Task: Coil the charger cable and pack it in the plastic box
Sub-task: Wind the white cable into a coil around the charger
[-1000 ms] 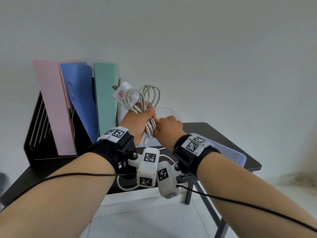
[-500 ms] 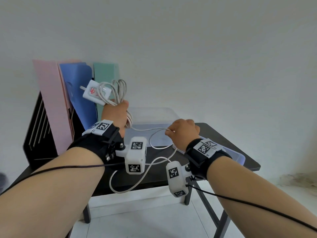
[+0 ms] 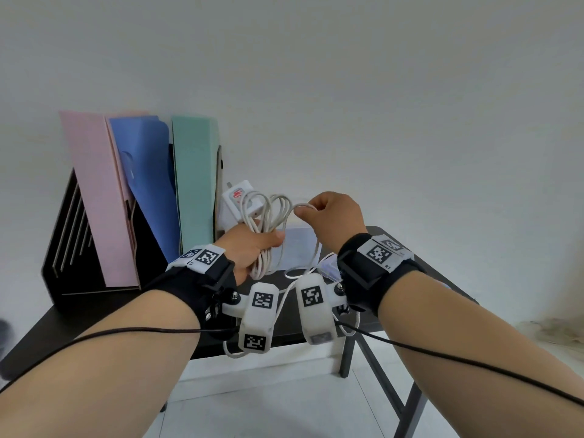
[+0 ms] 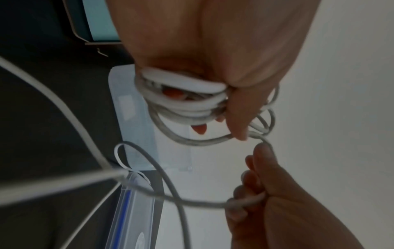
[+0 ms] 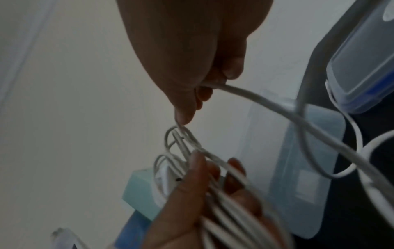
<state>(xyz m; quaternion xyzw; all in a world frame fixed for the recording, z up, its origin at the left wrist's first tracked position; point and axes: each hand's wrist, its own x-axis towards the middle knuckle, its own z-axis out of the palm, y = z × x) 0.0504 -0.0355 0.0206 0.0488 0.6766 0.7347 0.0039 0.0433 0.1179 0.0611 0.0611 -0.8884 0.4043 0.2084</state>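
Observation:
My left hand grips a bundle of white cable loops together with the white charger plug, held up above the table. The same loops press under my left thumb in the left wrist view. My right hand pinches the loose cable strand just right of the loops, level with their tops. The slack cable hangs down between my wrists. The clear plastic box sits on the table behind my hands, and its lid lies to the right.
A black file rack with pink, blue and green folders stands at the table's back left. The small black table stands against a white wall. Black sensor cords trail from both wrists.
My right hand rose from low by the table to the top of the loops, carrying the strand. My left hand moved right and down with the bundle.

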